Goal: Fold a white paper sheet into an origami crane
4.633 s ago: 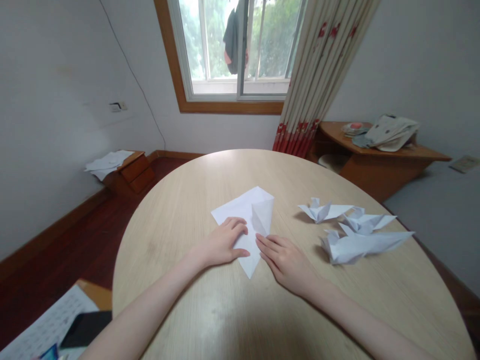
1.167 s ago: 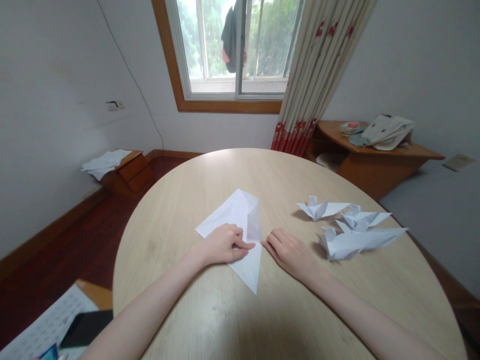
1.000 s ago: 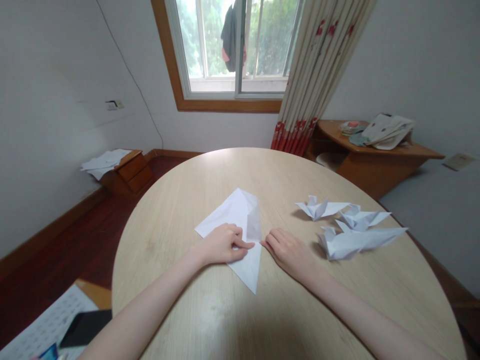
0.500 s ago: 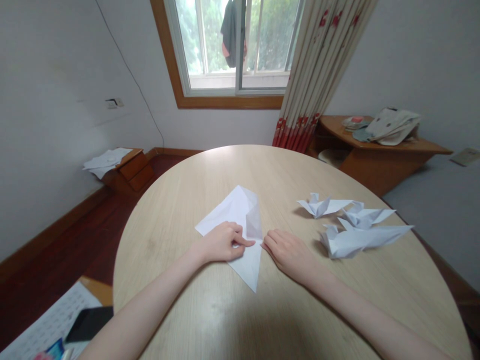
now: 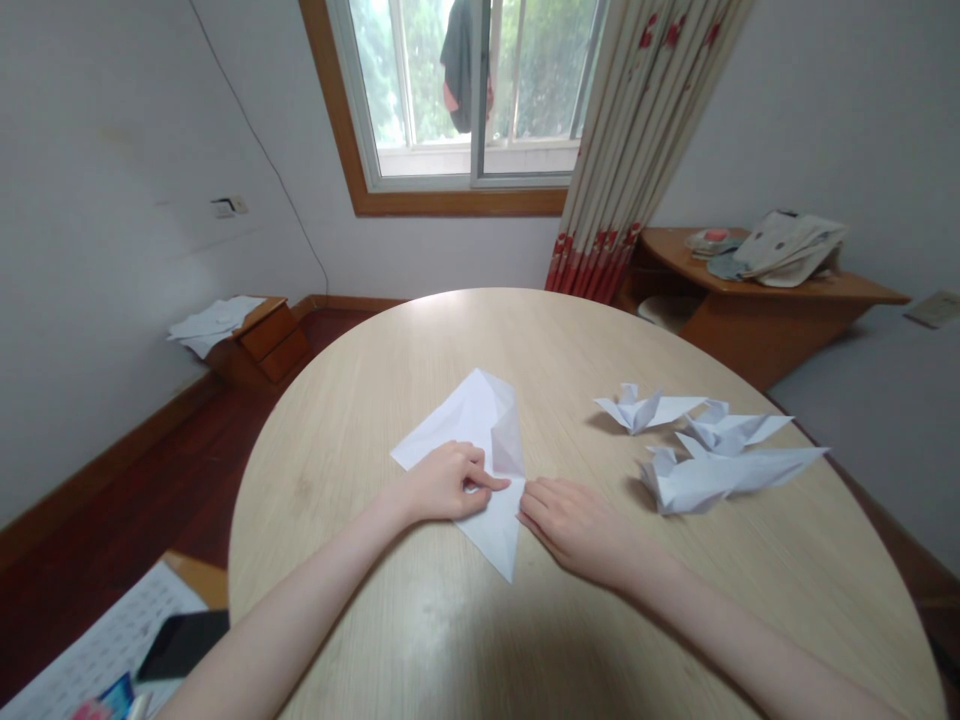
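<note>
The folded white paper [image 5: 471,425] lies at the frame's centre, apparently at a crease-pressing step. The left hand [image 5: 448,482] presses it with an index finger, fingers loose, gripping nothing; the right hand [image 5: 571,520] meets its right edge, any pinch unclear. Next seems to call for even pressure. Three paper figures [image 5: 724,438] sit centre right.
</note>
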The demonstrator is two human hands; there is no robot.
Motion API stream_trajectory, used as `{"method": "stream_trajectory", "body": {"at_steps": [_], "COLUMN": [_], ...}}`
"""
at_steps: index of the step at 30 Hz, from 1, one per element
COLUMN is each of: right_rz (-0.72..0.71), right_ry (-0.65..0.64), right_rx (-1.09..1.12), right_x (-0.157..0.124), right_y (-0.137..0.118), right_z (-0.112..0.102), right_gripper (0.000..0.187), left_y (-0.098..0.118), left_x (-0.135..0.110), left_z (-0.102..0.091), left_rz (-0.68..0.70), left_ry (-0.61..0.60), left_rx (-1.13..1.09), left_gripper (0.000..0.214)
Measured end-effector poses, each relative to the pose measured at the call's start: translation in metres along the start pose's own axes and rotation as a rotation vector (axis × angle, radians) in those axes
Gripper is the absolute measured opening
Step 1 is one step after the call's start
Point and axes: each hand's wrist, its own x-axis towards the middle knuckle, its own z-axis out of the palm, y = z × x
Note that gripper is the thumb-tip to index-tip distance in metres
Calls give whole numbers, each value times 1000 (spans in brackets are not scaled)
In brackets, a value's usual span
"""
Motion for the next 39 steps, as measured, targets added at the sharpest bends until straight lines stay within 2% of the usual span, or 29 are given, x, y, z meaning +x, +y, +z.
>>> {"method": "stream_trajectory", "body": {"at_steps": [12,22,34,37,39], "right_rz": [-41,-88,-136,-197,-179], "right_ry": [-273,-346,-219,-95,58], "right_rx": [181,176,165,210,254], "right_x": [0,0,-3,-3,-3], "right_y": [-20,-26,-27,-19,-12], "right_z": [-16,-15,-10,-3,2], "right_gripper": [16,12,13,23,33], "left_y": [1,2,4,4,3], "left_x": [-1,0,0,0,-1], "left_z": [0,0,-2,-2,-2], "left_rz": [-3,6,-19,-25,-31], "left_ry": [9,21,-8,-10,-11], "left_rx": [19,15,-5,6,19], "left_gripper": [29,29,28,28,29]}}
